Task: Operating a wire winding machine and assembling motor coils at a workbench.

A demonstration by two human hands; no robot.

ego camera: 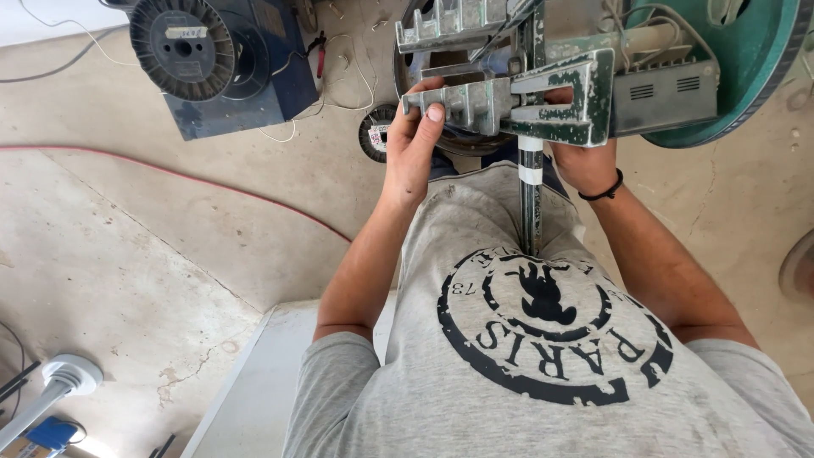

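Grey cast-metal stepped former (462, 102) held at chest height on a worn green-painted bracket (568, 97), above a steel shaft (531, 199) running down toward the torso. Left hand (413, 144) clamped on the former's end, thumb on top. Right hand (585, 157), black band at the wrist, closed round the bracket from below; grip partly hidden. No wire seen on the steps: winding judged not yet begun. Nearby on the concrete floor (127, 254): black wire spool (181, 47) on a blue box, red cable (170, 174), green wheel (746, 59). Nothing obstructing the hands.
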